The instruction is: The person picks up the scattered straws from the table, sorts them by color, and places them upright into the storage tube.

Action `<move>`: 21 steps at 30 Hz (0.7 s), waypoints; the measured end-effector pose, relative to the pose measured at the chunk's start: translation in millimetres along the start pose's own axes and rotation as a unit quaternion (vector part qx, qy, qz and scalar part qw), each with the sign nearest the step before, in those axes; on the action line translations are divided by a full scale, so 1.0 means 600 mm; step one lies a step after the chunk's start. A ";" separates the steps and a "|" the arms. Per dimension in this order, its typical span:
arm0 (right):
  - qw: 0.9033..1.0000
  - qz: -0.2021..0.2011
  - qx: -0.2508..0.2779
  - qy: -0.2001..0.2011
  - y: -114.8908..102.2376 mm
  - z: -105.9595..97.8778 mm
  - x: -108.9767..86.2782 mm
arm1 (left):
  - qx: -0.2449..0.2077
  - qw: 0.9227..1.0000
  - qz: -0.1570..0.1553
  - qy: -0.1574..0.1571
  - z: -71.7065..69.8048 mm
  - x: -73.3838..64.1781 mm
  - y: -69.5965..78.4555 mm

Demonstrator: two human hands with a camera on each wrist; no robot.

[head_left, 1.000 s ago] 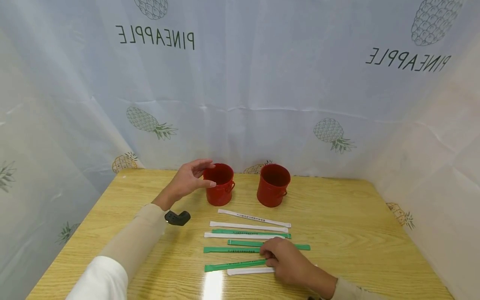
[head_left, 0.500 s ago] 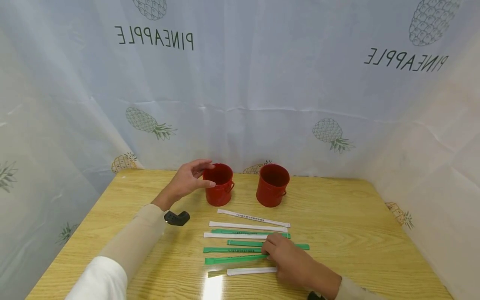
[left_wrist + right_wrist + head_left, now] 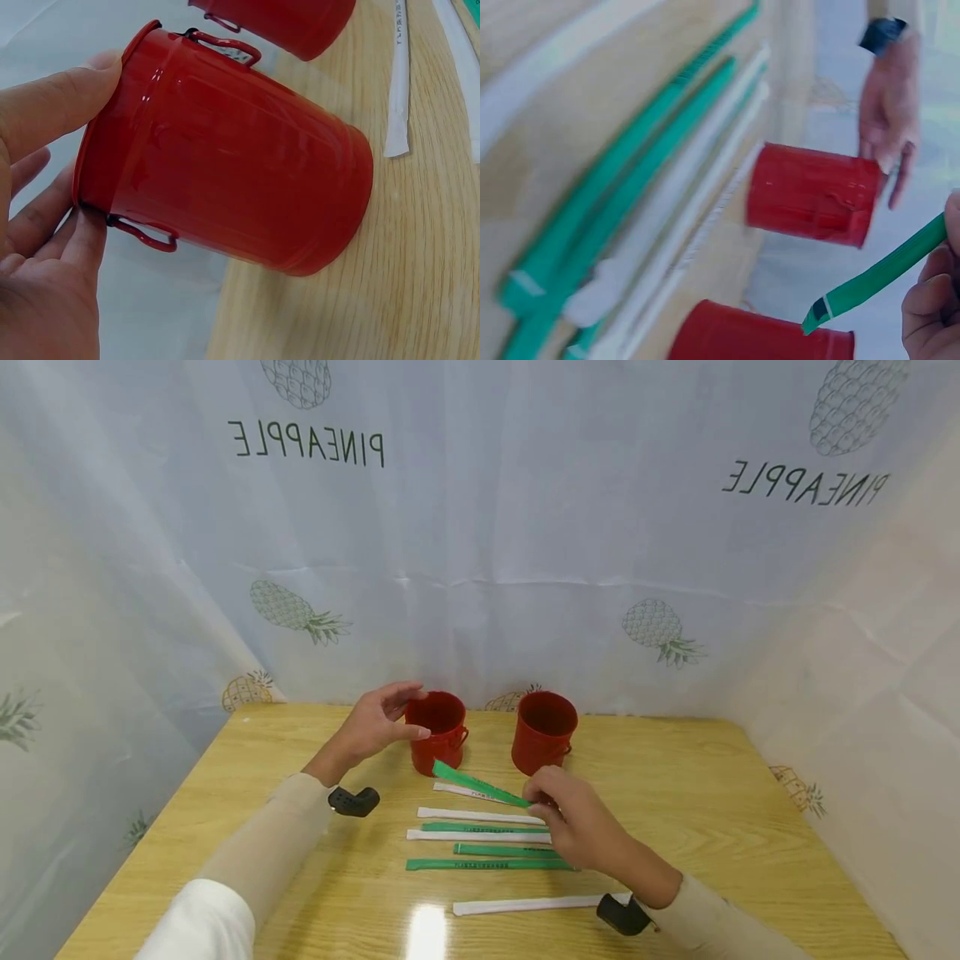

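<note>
My left hand holds the rim of the left red bucket, thumb on the near side and fingers on the far side. The left wrist view shows this bucket upright on the table, with small wire loops by its rim. My right hand pinches one end of a green paper-wrapped straw. That straw is raised above the table, its free end pointing left towards the left bucket. Several wrapped straws lie in rows below, among them a green straw and a white straw.
A second red bucket stands right of the first, at the back of the wooden table. A pale curtain printed with pineapples hangs behind and along both sides.
The right hand has lifted the front green straw from the row and carried it forward, towards the buckets. The left hand stays at the left bucket's rim.
</note>
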State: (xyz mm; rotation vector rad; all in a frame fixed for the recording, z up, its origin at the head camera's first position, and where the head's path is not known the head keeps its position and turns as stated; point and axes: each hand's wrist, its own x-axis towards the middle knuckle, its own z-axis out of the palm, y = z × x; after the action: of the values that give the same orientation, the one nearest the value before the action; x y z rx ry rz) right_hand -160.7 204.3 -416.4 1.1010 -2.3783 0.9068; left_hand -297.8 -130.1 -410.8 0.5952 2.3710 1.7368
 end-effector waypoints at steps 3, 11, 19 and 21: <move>0.999 0.001 0.034 0.031 0.004 0.000 0.020 | 0.002 1.000 0.002 0.001 0.001 0.000 0.000; 0.989 0.056 0.111 0.081 0.000 0.005 0.074 | 0.006 1.000 0.003 0.001 0.003 -0.002 -0.001; 0.976 0.107 0.158 0.102 -0.001 0.014 0.125 | 0.021 1.000 -0.015 0.009 0.007 -0.004 -0.001; 0.975 0.118 0.155 0.109 0.001 0.014 0.139 | 0.024 1.000 -0.015 0.009 0.007 -0.002 0.000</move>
State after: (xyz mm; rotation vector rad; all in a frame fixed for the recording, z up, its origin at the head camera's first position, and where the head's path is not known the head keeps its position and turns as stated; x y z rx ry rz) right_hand -214.3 153.8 -376.0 0.7778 -2.2654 1.4415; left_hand -294.9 -126.7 -412.2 0.5514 2.4280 1.6839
